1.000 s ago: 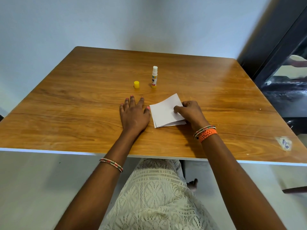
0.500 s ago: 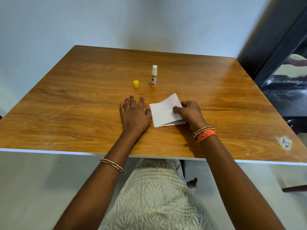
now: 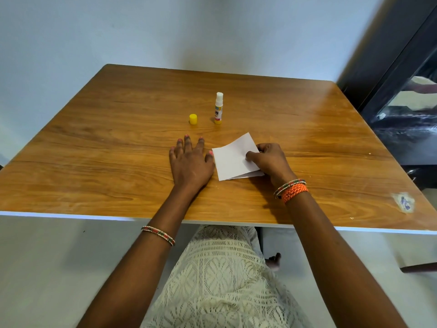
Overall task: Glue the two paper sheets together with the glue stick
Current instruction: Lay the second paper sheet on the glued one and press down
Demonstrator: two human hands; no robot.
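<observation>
Two small white paper sheets (image 3: 233,158) lie stacked on the wooden table (image 3: 94,143), the top one slightly askew over the lower. My right hand (image 3: 269,162) pinches the right edge of the top sheet, thumb on top. My left hand (image 3: 190,162) rests flat on the table just left of the sheets, fingers spread, its thumb touching their left edge. Farther back the uncapped glue stick (image 3: 218,108) stands upright, with its yellow cap (image 3: 193,119) to its left.
A pale wall stands behind the table. A dark cabinet with glass (image 3: 406,102) is at the right. A worn sticker (image 3: 404,202) marks the table's front right corner. The table's front edge (image 3: 71,215) is white.
My right hand has shifted slightly on the top sheet, lifting its right edge a little. The left hand, glue stick and cap have stayed where they were.
</observation>
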